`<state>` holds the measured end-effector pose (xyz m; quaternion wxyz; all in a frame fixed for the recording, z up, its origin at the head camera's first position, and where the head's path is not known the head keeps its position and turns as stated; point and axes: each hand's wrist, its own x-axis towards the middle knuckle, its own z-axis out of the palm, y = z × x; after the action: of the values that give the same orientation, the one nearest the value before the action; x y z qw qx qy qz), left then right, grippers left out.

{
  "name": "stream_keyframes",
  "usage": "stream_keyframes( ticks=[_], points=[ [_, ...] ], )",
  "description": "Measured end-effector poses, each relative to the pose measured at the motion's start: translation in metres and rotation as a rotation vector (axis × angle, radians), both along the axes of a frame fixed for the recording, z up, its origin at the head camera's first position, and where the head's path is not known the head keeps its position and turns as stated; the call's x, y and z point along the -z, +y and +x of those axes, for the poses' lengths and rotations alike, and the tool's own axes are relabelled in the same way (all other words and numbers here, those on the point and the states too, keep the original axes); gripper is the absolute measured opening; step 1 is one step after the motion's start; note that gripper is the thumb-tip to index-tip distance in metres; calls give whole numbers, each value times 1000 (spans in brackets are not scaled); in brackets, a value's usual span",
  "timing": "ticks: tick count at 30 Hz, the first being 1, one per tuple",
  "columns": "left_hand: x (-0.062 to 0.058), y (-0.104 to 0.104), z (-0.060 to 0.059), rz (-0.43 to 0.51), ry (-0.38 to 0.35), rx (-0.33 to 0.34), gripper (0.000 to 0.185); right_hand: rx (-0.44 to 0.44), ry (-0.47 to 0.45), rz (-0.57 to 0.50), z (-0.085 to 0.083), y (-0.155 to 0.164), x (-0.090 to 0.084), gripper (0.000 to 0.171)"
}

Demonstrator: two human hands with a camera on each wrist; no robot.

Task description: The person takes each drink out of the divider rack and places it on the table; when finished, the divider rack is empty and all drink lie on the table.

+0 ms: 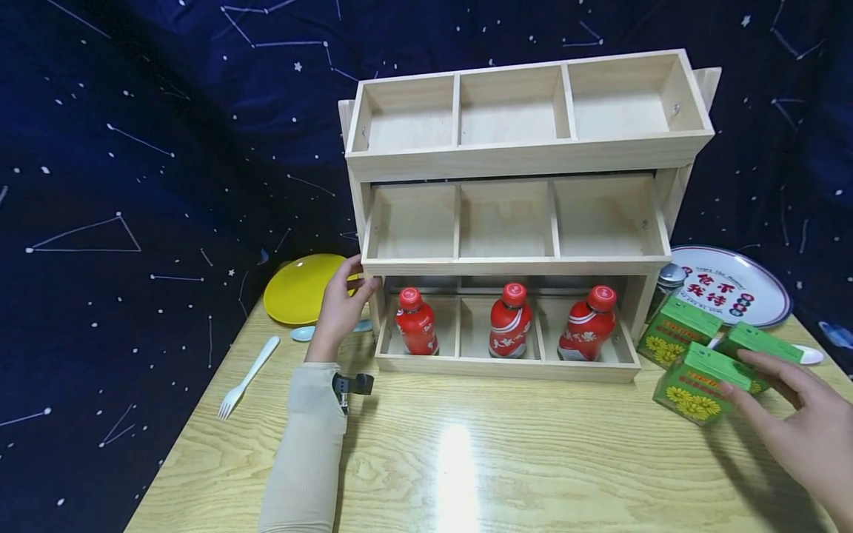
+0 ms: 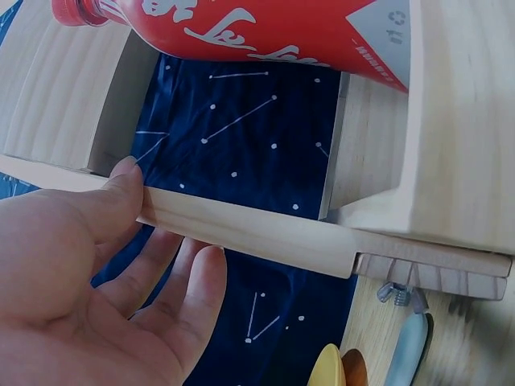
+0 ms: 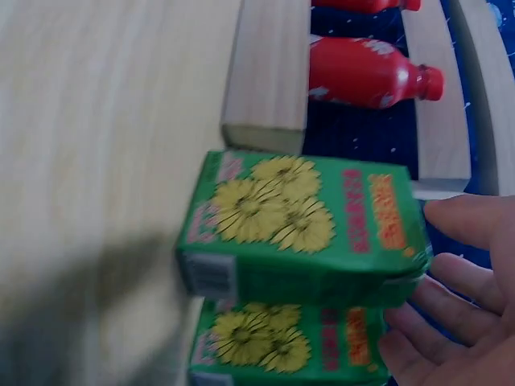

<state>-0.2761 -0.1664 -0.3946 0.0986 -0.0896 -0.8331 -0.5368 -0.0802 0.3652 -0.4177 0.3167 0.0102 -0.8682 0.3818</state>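
Observation:
A three-tier wooden shelf (image 1: 520, 266) stands on the table. Its bottom tier holds three red bottles (image 1: 416, 322) (image 1: 509, 320) (image 1: 588, 324); the upper tiers are bare. My left hand (image 1: 341, 303) rests against the shelf's left post. In the left wrist view that hand (image 2: 121, 273) has its thumb laid on a wooden rail (image 2: 265, 233) and straight fingers below it, under a red bottle (image 2: 241, 32). My right hand (image 1: 793, 414) reaches with straight fingers to the nearest of three green flower-printed cartons (image 1: 696, 381). In the right wrist view its fingertips (image 3: 475, 221) are at that carton's (image 3: 306, 225) top end.
A yellow plate (image 1: 303, 289), a pale blue spoon (image 1: 303, 333) and a white fork (image 1: 246, 377) lie left of the shelf. At the right are a printed round tray (image 1: 733, 285), a metal-lidded jar (image 1: 669, 277) and a white spoon (image 1: 809, 355). Dark starry cloth hangs behind the table (image 1: 466, 459).

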Motion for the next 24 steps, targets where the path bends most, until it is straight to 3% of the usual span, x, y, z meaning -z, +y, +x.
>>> stream_keyframes(
  ticks=[6, 12, 18, 24],
  points=[
    [0, 0, 0, 0, -3, -3, 52, -38, -1, -8, 2, -18, -23, 53],
    [0, 1, -1, 5, -10, -6, 52, -64, -20, 78, -3, -42, -46, 50],
    [0, 1, 0, -1, -14, -3, 53, -191, 32, 105, -21, -63, -60, 55],
    [1, 1, -1, -3, -15, -12, 52, -241, 60, 149, -45, -79, -65, 56]
  ],
)
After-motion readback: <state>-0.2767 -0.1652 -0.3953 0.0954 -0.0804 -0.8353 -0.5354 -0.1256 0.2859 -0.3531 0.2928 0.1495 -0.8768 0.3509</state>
